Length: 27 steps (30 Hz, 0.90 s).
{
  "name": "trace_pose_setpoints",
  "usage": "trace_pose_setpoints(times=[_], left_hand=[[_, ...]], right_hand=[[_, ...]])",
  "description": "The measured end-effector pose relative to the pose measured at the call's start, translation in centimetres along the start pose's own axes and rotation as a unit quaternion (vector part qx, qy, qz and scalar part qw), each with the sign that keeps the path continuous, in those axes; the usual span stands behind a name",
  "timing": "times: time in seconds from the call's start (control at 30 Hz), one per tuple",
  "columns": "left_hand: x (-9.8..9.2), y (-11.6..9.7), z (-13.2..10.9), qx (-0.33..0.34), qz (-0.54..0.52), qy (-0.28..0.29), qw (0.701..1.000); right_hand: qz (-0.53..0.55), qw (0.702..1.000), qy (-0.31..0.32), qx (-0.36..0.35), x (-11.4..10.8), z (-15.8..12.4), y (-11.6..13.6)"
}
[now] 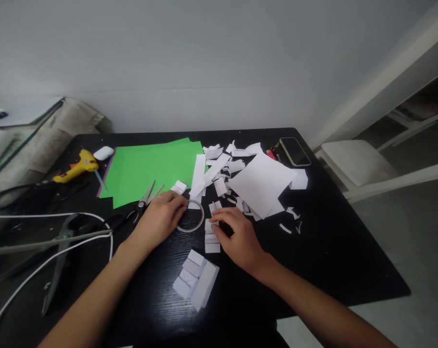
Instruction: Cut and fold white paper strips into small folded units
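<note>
My left hand [163, 216] is closed over a roll of clear tape [194, 223] lying on the black table [324, 251], gripping its left side. My right hand [237, 237] rests just right of the roll, fingers bent and pressed on a small stack of white paper pieces [211, 238]. A folded assembly of white paper strips [197, 280] lies in front of both hands. Scissors [146, 199] lie just beyond my left hand.
Green paper sheets [150, 166], several white paper scraps [222, 169] and a larger white sheet [262, 182] cover the table's middle. A yellow glue gun [77, 166], white earbud case [103, 152], phone [294, 151], white cables [59, 237] and a white chair [353, 162] surround them.
</note>
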State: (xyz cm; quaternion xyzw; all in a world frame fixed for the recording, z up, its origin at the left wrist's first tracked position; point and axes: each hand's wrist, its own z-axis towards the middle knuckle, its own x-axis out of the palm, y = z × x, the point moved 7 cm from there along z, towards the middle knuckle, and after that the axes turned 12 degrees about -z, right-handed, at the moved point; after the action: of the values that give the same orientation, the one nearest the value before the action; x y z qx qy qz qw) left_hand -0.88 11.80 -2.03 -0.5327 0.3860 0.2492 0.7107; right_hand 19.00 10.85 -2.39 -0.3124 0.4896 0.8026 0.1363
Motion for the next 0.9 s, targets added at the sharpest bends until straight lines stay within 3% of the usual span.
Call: trace_pose_setpoints(times=[0.23,0.37,0.5,0.6,0.77,0.9], left_hand=[[-1.0,0.2,-0.4,-0.014,-0.073,-0.034,0.997],[-1.8,0.1,-0.5,-0.084,-0.202,-0.073,0.973],[0.4,-0.5,-0.5,-0.190,-0.384,-0.028,0.903],[1.7,-1.6,-0.5,-0.206,-0.445,-0.013,0.871],[2.8,-2.9,-0.7,-0.190,-0.450,0.023,0.872],[2.7,-4.4,-0.9,-0.139,-0.467,0.104,0.867]], right_hand=[[0.005,1.000,-0.016,-0.007,-0.6,0.2,0.5],[0.026,0.998,-0.021,-0.061,-0.8,0.0,1.3],[0.011,0.994,-0.011,-0.109,-0.7,0.0,2.2],[0.009,0.992,-0.021,-0.127,-0.8,0.3,2.7],[0.020,0.989,-0.040,-0.142,-1.2,1.1,3.1],[0.037,0.996,-0.015,-0.081,-1.3,1.7,2.1]])
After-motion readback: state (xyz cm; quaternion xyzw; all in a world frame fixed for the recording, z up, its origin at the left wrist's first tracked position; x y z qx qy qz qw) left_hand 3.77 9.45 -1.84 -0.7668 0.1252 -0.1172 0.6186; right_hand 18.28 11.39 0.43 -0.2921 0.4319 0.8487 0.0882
